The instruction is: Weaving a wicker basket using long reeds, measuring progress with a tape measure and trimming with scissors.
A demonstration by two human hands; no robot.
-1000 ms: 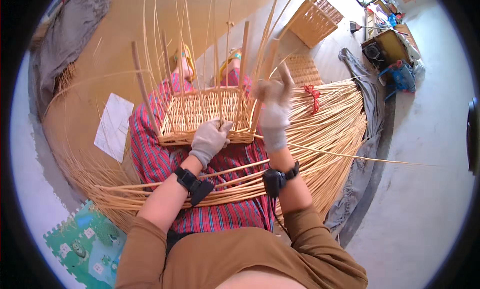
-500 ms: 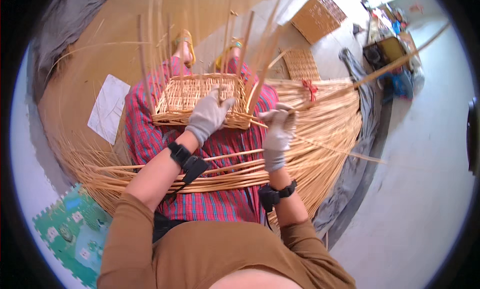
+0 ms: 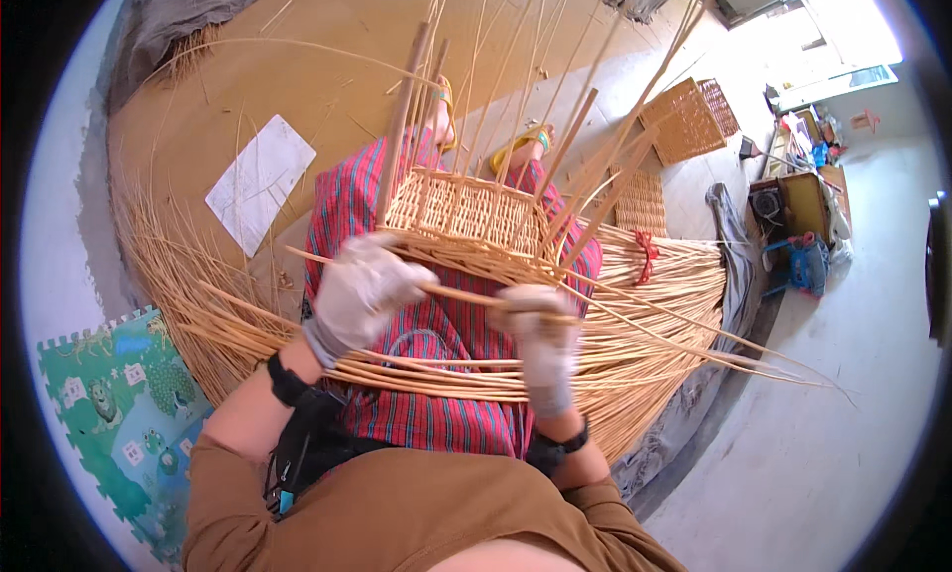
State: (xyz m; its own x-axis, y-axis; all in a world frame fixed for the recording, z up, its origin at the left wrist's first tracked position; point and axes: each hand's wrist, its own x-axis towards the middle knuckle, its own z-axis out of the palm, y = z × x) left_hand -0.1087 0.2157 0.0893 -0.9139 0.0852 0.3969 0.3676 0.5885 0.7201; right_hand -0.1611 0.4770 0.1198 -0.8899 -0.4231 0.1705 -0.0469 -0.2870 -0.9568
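Note:
A partly woven wicker basket point(image 3: 466, 215) with tall upright stakes rests tilted on my lap, over red plaid cloth point(image 3: 436, 423). In front of its near edge, a peeled wicker rod point(image 3: 461, 294) runs crosswise between my gloved hands. My left hand point(image 3: 365, 286) is closed around the rod, just below the basket's near left corner. My right hand point(image 3: 538, 329), slightly blurred, grips the same rod farther right, below the near right corner. Several thin weaver ends stick out from that corner toward the right.
A large bundle of loose wicker rods point(image 3: 654, 309) lies across my lap, with a red tie point(image 3: 646, 257) on its right part. Beyond are a woven panel point(image 3: 640, 203) and a wicker box point(image 3: 684, 124). A white sheet point(image 3: 260, 180) lies left, near a green play mat point(image 3: 124, 403).
My left hand has left the basket's floor and come nearer to me, closing on the rod. The rod now lies crosswise between both hands. The view has shifted, showing the basket farther right.

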